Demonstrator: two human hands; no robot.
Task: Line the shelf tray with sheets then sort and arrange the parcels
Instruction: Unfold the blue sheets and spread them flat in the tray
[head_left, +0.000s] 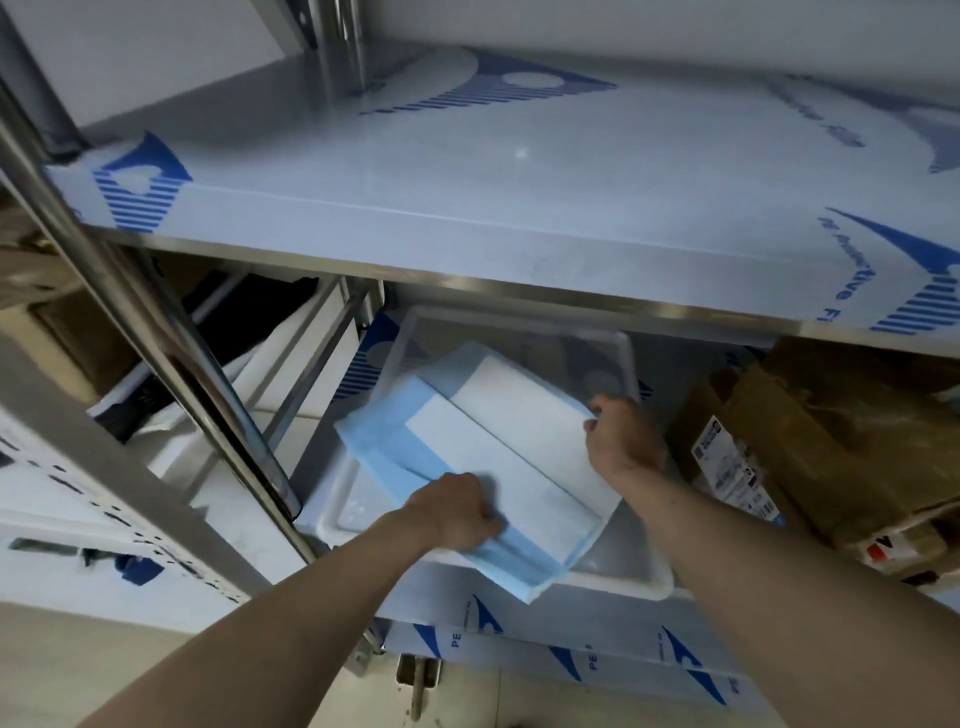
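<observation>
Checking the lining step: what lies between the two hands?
Head view: the folded blue-and-white sheets span from left hand to right hand, over the tray.

Access to tray (631, 358) only from near side, under upper shelf (467, 218) overhanging its far half. Steel post (171, 332) blocks left approach. Brown parcels (831, 441) crowd right, just beside tray. Folded sheets (493, 457) cover tray's middle; bare floor at far right and near left corners.
</observation>
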